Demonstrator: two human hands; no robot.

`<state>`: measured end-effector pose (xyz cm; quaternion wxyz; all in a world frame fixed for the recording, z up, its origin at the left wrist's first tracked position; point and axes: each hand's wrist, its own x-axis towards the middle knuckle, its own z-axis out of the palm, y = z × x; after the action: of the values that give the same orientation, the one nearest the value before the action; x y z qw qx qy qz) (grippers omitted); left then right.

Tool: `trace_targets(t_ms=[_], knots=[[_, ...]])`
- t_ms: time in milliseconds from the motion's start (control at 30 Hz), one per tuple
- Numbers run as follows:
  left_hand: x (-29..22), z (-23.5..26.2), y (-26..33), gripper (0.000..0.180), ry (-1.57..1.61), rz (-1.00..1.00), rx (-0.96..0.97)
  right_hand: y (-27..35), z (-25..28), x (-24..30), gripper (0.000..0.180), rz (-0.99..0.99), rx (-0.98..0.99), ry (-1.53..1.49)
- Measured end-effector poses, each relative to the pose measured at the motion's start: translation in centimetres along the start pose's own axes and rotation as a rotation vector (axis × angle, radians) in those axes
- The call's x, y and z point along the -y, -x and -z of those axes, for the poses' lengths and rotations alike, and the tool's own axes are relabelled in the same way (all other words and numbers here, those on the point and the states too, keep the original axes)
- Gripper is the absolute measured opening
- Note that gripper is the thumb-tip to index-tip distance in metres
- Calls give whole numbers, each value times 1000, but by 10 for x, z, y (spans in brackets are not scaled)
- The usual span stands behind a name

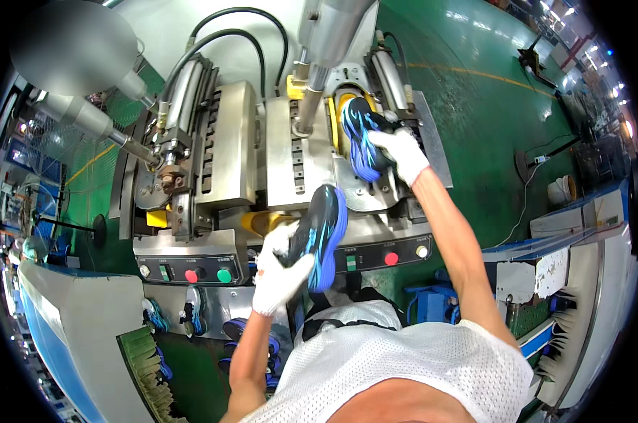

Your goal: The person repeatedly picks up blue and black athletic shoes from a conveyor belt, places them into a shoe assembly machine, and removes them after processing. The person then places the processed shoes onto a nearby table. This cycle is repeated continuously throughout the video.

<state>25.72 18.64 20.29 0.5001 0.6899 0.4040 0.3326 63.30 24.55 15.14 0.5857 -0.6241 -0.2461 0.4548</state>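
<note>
My left hand point(276, 264), in a white glove, is closed round a black and blue sports shoe point(324, 236) with a purple-blue sole. That shoe is tilted on its side in front of the machine's front panel. Farther off to the right, my gloved right hand point(402, 151) grips a second black shoe point(362, 137) with light-blue streaks. This one is at the machine's right-hand station, beside a yellow pad point(335, 123); whether it touches the pad I cannot tell. My right fingers are partly hidden behind the shoe.
The steel press point(227, 151) has cylinders, black hoses and a slanted arm point(312, 99) over its middle. Buttons line its front panel point(206, 273). Several shoes point(194, 310) rest below at left. Conveyors with brush edges point(139, 366) flank me on both sides.
</note>
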Motion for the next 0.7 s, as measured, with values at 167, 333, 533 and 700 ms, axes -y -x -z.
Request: trace_targets(t_ms=[167,333,533,700], knots=[[19,33,109,58,-25,312,-103,-118,-47,-38,62,121,-298,1122],[44,34,183,56,-25,554,-357,-130,-43,-64,73,115,-278,1178],[77,18,205,59,96,462,-386,-86,0,-25,63,372,-279,1213],[94,-25,225,59,72,551,-517,132,-82,-40,78,743,-16,916]])
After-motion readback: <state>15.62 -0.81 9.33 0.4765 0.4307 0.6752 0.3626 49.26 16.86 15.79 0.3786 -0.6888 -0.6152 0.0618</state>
